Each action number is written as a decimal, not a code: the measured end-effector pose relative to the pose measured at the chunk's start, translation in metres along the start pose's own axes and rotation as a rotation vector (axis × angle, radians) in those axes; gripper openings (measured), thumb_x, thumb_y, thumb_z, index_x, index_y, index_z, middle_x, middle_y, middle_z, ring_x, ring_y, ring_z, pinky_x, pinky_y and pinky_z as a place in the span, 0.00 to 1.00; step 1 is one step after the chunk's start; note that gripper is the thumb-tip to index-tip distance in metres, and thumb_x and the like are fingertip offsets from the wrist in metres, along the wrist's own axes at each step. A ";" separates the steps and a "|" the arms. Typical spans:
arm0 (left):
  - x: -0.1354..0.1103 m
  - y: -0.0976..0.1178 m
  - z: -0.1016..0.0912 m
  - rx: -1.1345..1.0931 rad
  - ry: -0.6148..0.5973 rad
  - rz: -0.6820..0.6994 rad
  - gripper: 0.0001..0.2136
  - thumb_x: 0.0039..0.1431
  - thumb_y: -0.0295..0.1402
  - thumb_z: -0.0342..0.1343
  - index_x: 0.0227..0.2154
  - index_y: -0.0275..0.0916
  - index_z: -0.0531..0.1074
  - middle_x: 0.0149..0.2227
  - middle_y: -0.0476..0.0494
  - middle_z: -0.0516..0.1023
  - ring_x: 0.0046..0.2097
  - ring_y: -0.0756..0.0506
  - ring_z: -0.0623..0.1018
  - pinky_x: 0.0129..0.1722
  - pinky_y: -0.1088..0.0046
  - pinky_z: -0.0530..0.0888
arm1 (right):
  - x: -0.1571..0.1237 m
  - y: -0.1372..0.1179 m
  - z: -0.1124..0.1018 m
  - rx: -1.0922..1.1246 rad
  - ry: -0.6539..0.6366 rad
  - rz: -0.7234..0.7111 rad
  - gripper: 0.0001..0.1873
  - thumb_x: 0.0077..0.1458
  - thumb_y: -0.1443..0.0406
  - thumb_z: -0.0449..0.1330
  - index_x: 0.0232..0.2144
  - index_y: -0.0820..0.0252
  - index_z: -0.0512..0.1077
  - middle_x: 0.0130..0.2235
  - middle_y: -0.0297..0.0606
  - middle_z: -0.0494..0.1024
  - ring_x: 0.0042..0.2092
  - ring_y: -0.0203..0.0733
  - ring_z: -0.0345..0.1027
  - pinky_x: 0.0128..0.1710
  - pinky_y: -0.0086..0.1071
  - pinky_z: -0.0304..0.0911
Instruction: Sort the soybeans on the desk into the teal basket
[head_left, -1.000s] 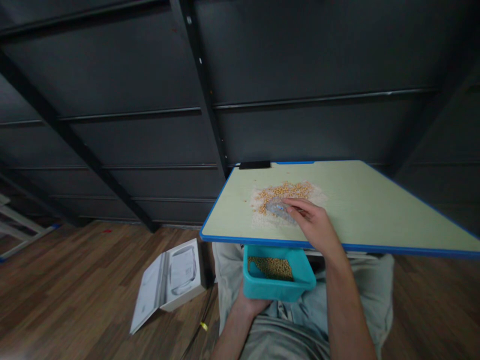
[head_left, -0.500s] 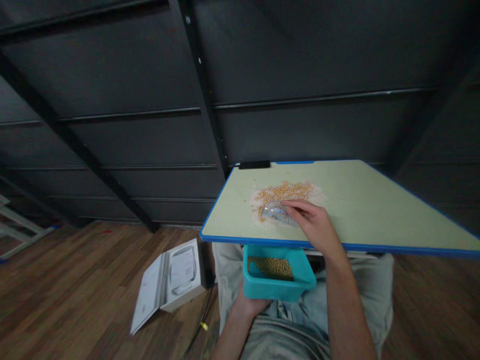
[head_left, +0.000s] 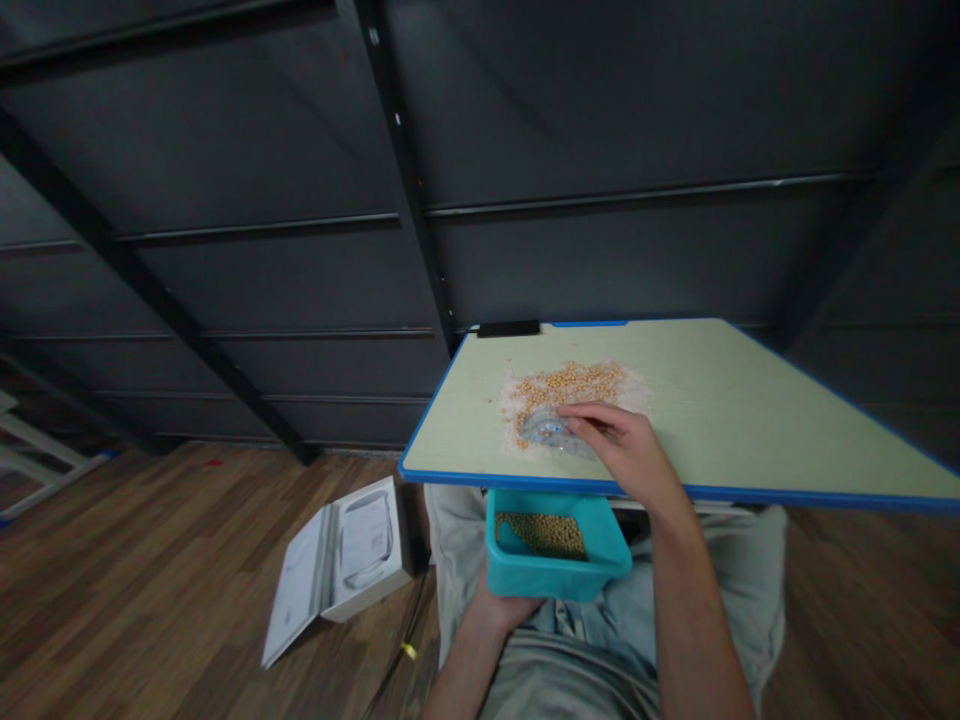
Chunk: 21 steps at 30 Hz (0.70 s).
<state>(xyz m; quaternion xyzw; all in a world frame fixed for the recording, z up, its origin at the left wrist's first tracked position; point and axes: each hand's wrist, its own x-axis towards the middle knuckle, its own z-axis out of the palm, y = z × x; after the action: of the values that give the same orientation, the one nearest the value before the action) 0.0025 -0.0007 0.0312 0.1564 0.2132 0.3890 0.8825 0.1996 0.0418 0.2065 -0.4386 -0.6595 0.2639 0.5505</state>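
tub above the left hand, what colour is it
Teal: the tub shows best in the head view.

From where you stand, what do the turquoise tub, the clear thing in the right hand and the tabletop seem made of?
Turquoise tub: probably moulded plastic, smooth, evenly coloured, with rounded corners.
Clear thing in the right hand: likely thin plastic, glossy, since it glints and looks see-through.
Tabletop: perhaps laminated board, flat and mostly matte, with blue edging.

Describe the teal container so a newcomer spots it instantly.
Find the pale, blue-edged table, then look just below its near edge. The left hand supports the teal container there. Unlike the white box on the floor, it holds small round tan pieces.
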 end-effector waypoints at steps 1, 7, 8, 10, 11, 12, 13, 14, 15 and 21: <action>0.000 0.000 0.000 -0.006 0.002 -0.006 0.16 0.63 0.43 0.51 0.39 0.46 0.83 0.50 0.42 0.87 0.68 0.34 0.72 0.71 0.45 0.59 | 0.000 0.000 0.000 -0.002 -0.002 -0.002 0.11 0.63 0.63 0.63 0.44 0.51 0.85 0.48 0.39 0.86 0.50 0.48 0.79 0.51 0.44 0.72; -0.001 0.000 0.004 -0.024 -0.003 -0.018 0.16 0.60 0.46 0.55 0.43 0.46 0.83 0.52 0.42 0.85 0.67 0.33 0.72 0.69 0.44 0.61 | 0.000 0.001 -0.001 -0.001 -0.011 -0.004 0.11 0.63 0.63 0.63 0.44 0.50 0.85 0.48 0.39 0.86 0.51 0.49 0.79 0.51 0.45 0.73; -0.001 0.000 0.005 -0.020 -0.003 -0.016 0.16 0.61 0.45 0.54 0.44 0.46 0.82 0.53 0.42 0.85 0.67 0.33 0.72 0.69 0.45 0.62 | 0.000 0.001 -0.001 -0.003 -0.011 -0.004 0.11 0.63 0.63 0.63 0.44 0.50 0.85 0.48 0.40 0.86 0.51 0.49 0.79 0.51 0.45 0.73; -0.002 0.001 0.008 -0.006 0.002 -0.009 0.17 0.63 0.45 0.52 0.45 0.47 0.82 0.53 0.42 0.85 0.67 0.34 0.72 0.69 0.46 0.62 | 0.000 0.001 -0.001 -0.005 -0.014 0.000 0.11 0.63 0.63 0.62 0.44 0.50 0.85 0.48 0.40 0.86 0.51 0.49 0.79 0.50 0.44 0.73; -0.003 0.001 0.010 0.000 0.005 -0.003 0.17 0.63 0.44 0.51 0.45 0.47 0.82 0.52 0.42 0.85 0.67 0.34 0.72 0.69 0.47 0.62 | 0.000 0.000 -0.001 -0.003 -0.016 0.001 0.11 0.63 0.63 0.62 0.44 0.50 0.85 0.48 0.40 0.86 0.51 0.49 0.79 0.50 0.44 0.73; -0.003 0.002 0.011 0.006 0.011 0.006 0.17 0.64 0.44 0.51 0.45 0.47 0.82 0.52 0.42 0.86 0.67 0.34 0.72 0.70 0.47 0.62 | 0.000 0.000 -0.001 -0.001 -0.017 0.003 0.12 0.63 0.63 0.62 0.44 0.50 0.85 0.48 0.40 0.86 0.51 0.49 0.79 0.51 0.44 0.73; -0.003 0.002 0.012 0.008 0.015 0.012 0.17 0.64 0.43 0.51 0.44 0.46 0.82 0.51 0.41 0.86 0.67 0.34 0.71 0.70 0.46 0.61 | 0.000 -0.001 -0.001 -0.001 -0.016 0.003 0.11 0.63 0.63 0.62 0.44 0.50 0.85 0.48 0.40 0.86 0.51 0.49 0.79 0.51 0.44 0.73; -0.004 0.002 0.013 0.007 0.020 0.016 0.16 0.63 0.42 0.51 0.43 0.45 0.82 0.51 0.40 0.86 0.68 0.34 0.71 0.70 0.46 0.61 | 0.000 -0.001 -0.001 -0.001 -0.014 0.004 0.11 0.63 0.63 0.62 0.44 0.50 0.85 0.48 0.40 0.86 0.51 0.49 0.79 0.51 0.44 0.73; -0.004 0.002 0.014 0.005 0.021 0.018 0.16 0.63 0.42 0.51 0.42 0.44 0.83 0.50 0.40 0.86 0.68 0.34 0.71 0.70 0.46 0.61 | 0.000 -0.002 -0.001 -0.001 -0.012 0.005 0.11 0.63 0.63 0.62 0.43 0.50 0.85 0.48 0.40 0.86 0.50 0.49 0.79 0.51 0.44 0.73; -0.004 0.002 0.012 -0.005 0.007 0.008 0.15 0.62 0.42 0.52 0.37 0.42 0.83 0.48 0.39 0.87 0.66 0.35 0.74 0.69 0.48 0.63 | 0.000 -0.002 0.000 -0.001 -0.006 0.014 0.11 0.62 0.63 0.62 0.43 0.52 0.85 0.47 0.40 0.87 0.49 0.48 0.79 0.49 0.43 0.73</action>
<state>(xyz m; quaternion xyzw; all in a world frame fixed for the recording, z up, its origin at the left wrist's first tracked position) 0.0052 -0.0037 0.0429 0.1537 0.2148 0.3936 0.8805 0.1993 0.0408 0.2079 -0.4427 -0.6583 0.2684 0.5465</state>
